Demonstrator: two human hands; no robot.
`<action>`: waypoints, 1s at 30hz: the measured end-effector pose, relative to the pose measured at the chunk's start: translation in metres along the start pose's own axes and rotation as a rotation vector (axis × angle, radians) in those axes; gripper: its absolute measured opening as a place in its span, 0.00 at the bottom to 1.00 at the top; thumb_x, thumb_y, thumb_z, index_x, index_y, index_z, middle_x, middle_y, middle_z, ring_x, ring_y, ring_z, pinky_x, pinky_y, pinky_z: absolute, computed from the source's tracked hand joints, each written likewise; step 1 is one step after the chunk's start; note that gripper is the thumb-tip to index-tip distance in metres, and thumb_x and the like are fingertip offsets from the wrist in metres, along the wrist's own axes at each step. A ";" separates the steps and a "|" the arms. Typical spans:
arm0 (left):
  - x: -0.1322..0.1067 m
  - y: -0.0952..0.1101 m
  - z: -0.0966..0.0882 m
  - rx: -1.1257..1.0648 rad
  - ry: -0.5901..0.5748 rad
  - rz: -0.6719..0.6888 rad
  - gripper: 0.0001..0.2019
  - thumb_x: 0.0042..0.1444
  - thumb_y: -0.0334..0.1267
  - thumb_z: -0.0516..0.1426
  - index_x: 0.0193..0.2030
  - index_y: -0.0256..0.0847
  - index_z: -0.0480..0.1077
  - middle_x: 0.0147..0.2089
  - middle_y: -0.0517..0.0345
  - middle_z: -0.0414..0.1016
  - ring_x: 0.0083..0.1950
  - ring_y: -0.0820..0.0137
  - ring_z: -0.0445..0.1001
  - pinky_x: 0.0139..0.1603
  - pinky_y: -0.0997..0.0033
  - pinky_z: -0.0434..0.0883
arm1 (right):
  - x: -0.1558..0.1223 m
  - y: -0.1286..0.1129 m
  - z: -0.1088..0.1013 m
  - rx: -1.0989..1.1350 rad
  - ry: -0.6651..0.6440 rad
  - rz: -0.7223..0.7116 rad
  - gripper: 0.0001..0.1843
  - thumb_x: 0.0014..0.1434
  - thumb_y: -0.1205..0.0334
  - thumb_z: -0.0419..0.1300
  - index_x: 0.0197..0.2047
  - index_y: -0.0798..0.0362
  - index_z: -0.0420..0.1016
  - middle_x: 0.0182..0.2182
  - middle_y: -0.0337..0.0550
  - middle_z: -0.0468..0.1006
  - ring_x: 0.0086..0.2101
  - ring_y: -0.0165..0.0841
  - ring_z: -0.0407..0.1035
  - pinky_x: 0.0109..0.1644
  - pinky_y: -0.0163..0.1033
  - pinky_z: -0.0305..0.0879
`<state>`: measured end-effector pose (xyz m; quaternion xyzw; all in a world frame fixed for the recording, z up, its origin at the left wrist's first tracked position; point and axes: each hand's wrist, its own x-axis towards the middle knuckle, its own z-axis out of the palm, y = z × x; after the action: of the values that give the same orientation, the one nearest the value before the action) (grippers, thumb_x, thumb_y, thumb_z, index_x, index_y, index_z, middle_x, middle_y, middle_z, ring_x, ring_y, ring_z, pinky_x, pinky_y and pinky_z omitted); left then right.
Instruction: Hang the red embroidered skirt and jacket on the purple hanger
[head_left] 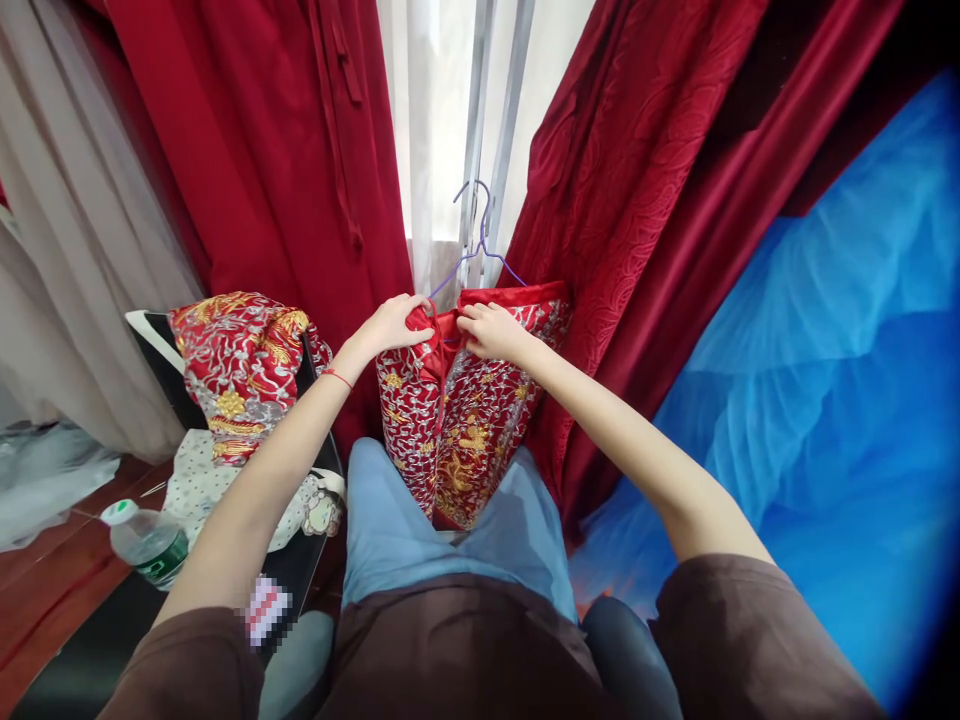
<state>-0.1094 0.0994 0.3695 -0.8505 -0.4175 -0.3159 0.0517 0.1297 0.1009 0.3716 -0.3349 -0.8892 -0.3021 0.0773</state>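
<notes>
A red skirt [480,430] with silver and gold embroidery and a plain red waistband hangs in front of my knees. Behind its top edge rises a thin purple wire hanger [482,238], whose lower part is hidden by the cloth. My left hand [401,324] grips the waistband on the left, with fingers bent over the red edge. On the other side of the front opening, my right hand [491,332] pinches the waistband. The two hands are a short way apart, and red lining shows between them.
On a black chair [161,335] at left lies another red embroidered garment [240,375], beside a dotted cloth [191,475]. A water bottle [148,543] stands near my left forearm. Red curtains [285,150] hang ahead; blue tulle [840,400] spreads at right.
</notes>
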 end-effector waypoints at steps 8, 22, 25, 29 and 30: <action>0.001 0.003 0.006 -0.014 0.051 -0.043 0.10 0.57 0.38 0.59 0.44 0.38 0.73 0.44 0.49 0.77 0.47 0.61 0.74 0.55 0.60 0.70 | -0.003 -0.018 0.003 0.065 0.008 0.213 0.21 0.71 0.57 0.45 0.50 0.58 0.76 0.45 0.55 0.77 0.42 0.43 0.70 0.44 0.44 0.55; -0.006 0.000 0.002 -0.295 0.179 -0.227 0.13 0.64 0.45 0.50 0.39 0.40 0.71 0.36 0.57 0.76 0.37 0.68 0.72 0.44 0.71 0.66 | 0.008 -0.039 0.008 -0.030 0.186 0.160 0.22 0.71 0.55 0.45 0.53 0.61 0.73 0.45 0.61 0.77 0.44 0.45 0.67 0.47 0.46 0.55; -0.005 -0.001 0.004 -0.271 0.186 -0.251 0.12 0.64 0.46 0.50 0.39 0.42 0.70 0.37 0.58 0.75 0.38 0.68 0.71 0.46 0.70 0.66 | 0.014 -0.042 -0.004 0.030 0.190 0.267 0.25 0.71 0.53 0.44 0.58 0.62 0.69 0.46 0.60 0.77 0.42 0.44 0.70 0.42 0.44 0.56; -0.004 -0.001 0.003 -0.300 0.186 -0.247 0.12 0.64 0.46 0.49 0.38 0.42 0.69 0.37 0.58 0.75 0.38 0.68 0.71 0.45 0.70 0.66 | 0.020 -0.039 -0.020 0.077 0.140 0.280 0.30 0.71 0.52 0.43 0.68 0.61 0.59 0.49 0.58 0.76 0.39 0.41 0.72 0.35 0.41 0.55; -0.004 -0.001 0.003 -0.297 0.183 -0.256 0.12 0.65 0.46 0.49 0.38 0.42 0.69 0.37 0.58 0.75 0.39 0.68 0.71 0.45 0.70 0.66 | 0.020 -0.037 -0.021 0.077 0.125 0.247 0.29 0.71 0.53 0.42 0.70 0.59 0.58 0.50 0.57 0.76 0.38 0.40 0.72 0.35 0.41 0.55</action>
<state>-0.1108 0.0987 0.3647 -0.7565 -0.4643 -0.4540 -0.0770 0.0889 0.0772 0.3775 -0.4194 -0.8454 -0.2763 0.1817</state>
